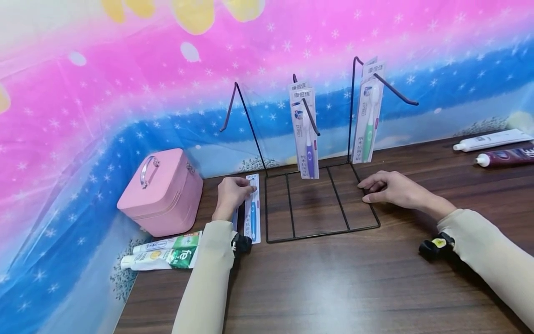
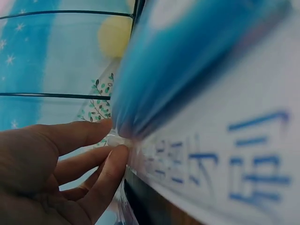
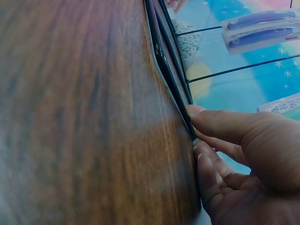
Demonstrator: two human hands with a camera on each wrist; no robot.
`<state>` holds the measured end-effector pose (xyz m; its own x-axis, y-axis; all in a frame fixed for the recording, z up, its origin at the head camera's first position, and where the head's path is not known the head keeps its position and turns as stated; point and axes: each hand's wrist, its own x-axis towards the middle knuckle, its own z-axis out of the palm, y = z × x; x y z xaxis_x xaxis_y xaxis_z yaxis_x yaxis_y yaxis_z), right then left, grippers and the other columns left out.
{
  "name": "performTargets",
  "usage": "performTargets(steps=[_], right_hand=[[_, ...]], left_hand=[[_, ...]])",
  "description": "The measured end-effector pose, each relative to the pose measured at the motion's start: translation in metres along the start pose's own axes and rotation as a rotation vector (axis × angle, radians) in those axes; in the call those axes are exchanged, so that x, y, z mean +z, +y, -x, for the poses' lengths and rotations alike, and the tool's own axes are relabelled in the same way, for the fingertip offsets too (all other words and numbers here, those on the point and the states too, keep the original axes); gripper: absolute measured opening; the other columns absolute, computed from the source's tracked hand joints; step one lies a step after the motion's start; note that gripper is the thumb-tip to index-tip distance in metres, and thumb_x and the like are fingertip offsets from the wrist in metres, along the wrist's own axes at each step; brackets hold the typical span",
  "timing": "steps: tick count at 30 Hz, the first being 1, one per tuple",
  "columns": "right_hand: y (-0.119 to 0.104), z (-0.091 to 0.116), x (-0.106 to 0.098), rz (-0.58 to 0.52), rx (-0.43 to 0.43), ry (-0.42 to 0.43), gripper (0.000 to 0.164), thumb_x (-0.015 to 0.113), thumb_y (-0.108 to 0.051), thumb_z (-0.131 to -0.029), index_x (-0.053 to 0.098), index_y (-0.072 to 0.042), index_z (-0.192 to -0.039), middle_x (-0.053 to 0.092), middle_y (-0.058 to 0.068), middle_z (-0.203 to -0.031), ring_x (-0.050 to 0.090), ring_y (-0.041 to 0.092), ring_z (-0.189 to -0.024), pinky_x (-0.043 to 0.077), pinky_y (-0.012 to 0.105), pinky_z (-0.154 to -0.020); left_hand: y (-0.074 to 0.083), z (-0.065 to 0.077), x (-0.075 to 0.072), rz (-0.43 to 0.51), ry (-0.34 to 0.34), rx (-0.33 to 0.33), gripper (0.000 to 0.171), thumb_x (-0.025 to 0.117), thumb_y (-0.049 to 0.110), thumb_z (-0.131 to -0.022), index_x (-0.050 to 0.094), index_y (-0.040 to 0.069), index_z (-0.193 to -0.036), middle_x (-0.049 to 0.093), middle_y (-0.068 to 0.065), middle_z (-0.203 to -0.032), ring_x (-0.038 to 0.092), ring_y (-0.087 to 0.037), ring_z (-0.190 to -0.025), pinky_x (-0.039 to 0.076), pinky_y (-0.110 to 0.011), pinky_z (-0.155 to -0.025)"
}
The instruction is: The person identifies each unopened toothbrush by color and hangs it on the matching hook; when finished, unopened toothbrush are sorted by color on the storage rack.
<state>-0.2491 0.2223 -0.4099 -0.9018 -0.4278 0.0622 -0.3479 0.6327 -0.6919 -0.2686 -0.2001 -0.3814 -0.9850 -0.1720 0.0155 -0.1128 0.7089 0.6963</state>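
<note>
My left hand (image 1: 233, 194) pinches the upper end of a packaged blue toothbrush (image 1: 253, 213), left of a black wire display rack (image 1: 321, 234). In the left wrist view, the blue handle and printed card fill the right side, close to the thumb and fingers. Another package lies partly hidden beneath that forearm. With thumb and fingertips, my right hand (image 1: 390, 188) holds the base wire on the rack's right side. Packaged purple toothbrushes (image 1: 309, 157) hang on the middle hook and packaged green ones (image 1: 368, 139) on the right hook. The left hook (image 1: 229, 109) carries nothing.
A pink case (image 1: 162, 199) with a metal handle stands at the left. In front of it lie toothpaste tubes (image 1: 162, 257). At the far right are a white tube (image 1: 492, 140) and a dark red tube (image 1: 506, 157). A patterned cloth hangs behind the wooden table (image 1: 325, 287).
</note>
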Motion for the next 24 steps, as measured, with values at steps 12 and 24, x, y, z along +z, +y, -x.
performTargets(steps=[12,24], right_hand=[[-0.001,0.001,-0.001,0.014,0.006,0.002,0.04,0.074,-0.031,-0.087,0.066,-0.012,-0.122,0.066,0.003,-0.111,0.059,0.021,-0.098,0.046,0.04,-0.08],[-0.003,0.002,0.001,0.009,-0.017,0.011,0.039,0.075,-0.03,-0.087,0.068,-0.011,-0.121,0.063,0.006,-0.112,0.058,0.022,-0.098,0.047,0.039,-0.077]], left_hand=[[0.004,0.0,0.007,-0.022,0.071,-0.004,0.016,0.074,0.021,-0.088,0.077,0.006,-0.089,0.068,-0.007,-0.084,0.063,-0.015,-0.064,0.049,-0.027,-0.058],[0.007,0.002,0.01,-0.068,0.135,-0.001,0.017,0.073,0.021,-0.086,0.076,0.007,-0.078,0.066,-0.004,-0.063,0.061,-0.021,-0.063,0.049,-0.036,-0.066]])
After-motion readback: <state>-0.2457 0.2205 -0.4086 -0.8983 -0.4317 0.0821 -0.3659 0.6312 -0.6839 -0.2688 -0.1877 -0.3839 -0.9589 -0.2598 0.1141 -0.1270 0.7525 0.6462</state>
